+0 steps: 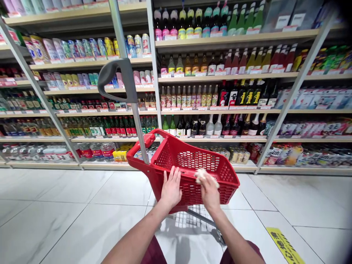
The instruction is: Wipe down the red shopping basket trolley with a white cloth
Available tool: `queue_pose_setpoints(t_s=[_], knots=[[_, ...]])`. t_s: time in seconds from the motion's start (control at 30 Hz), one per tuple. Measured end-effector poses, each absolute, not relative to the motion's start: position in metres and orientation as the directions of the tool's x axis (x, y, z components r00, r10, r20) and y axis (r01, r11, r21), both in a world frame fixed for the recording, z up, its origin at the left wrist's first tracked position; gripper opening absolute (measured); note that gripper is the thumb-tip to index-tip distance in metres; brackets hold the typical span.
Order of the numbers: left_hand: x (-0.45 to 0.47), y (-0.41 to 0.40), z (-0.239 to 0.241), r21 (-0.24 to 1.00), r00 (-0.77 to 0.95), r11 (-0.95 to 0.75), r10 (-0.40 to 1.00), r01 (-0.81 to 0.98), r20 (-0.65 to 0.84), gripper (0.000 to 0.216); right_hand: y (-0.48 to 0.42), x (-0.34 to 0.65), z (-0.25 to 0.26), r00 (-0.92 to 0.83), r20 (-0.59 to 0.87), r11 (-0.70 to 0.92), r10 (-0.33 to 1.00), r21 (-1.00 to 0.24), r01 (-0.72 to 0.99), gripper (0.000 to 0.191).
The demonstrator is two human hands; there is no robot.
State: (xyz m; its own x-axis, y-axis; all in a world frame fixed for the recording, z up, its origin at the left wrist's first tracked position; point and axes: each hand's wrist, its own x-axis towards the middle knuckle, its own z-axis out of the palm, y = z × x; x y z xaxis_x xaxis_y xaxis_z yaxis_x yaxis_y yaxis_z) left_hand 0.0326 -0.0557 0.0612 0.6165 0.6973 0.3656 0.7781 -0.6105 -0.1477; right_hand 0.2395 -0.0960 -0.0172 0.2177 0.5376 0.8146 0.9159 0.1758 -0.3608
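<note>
We see the left hand (171, 189) spread flat against the near outer wall of the red basket (189, 143). Its fingers are straight and close together with their tips up at the rim, so this grip is apart and clamps nothing. The right hand (209, 193) is just beside it, and its grip is curled together on a pale cloth (202, 174) that it presses on the top edge of the same wall. The cloth is crumpled and fuzzy, and it bulges out above the fingertips.

The basket stands on the floor (68, 205) in the aisle, in front of us and tilted a little. It is hard plastic with walls pierced in a fine grid, a smooth rounded rim and nothing visible inside. A thin metal frame (202, 219) shows beneath it. At its left corner a metal pole (137, 110) rises at a slant to a grey handle (115, 73).

The floor is glossy pale tile with broad open room to the left and right of the basket. A yellow sticker (284, 245) lies at the lower right, well apart from the hands. Behind the basket the shelves (220, 77) run the whole width, packed with bottles (242, 95) and cans (82, 47).
</note>
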Motion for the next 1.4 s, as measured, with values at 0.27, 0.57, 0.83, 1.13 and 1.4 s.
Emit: queue_pose_setpoints(t_s=[0.27,0.57,0.83,1.13,1.4], knots=[[0.030,-0.058,0.061,-0.120,0.594,-0.596,0.718,0.794,0.363,0.066,-0.087,0.244,-0.006,0.386,0.761,-0.002,0.521,-0.451,0.892,0.031],[-0.015,-0.056,0.077,-0.182,0.492,-0.466,0.725,0.866,0.482,0.066,-0.087,0.230,-0.017,0.198,0.750,0.102,0.631,-0.332,0.938,0.048],[-0.043,-0.049,0.081,-0.226,0.572,-0.552,0.607,0.803,0.552,0.057,-0.056,0.112,0.031,0.036,0.761,0.390,0.647,-0.371,0.843,0.050],[-0.092,-0.035,0.102,-0.115,0.318,-0.332,0.660,0.936,0.681,0.064,-0.056,0.116,0.026,0.130,0.775,0.314,0.618,-0.395,0.863,0.049],[-0.099,-0.033,0.104,-0.155,0.372,-0.365,0.657,0.918,0.656,0.069,-0.057,0.137,0.027,-0.101,0.795,0.436,0.598,-0.217,0.873,0.050]])
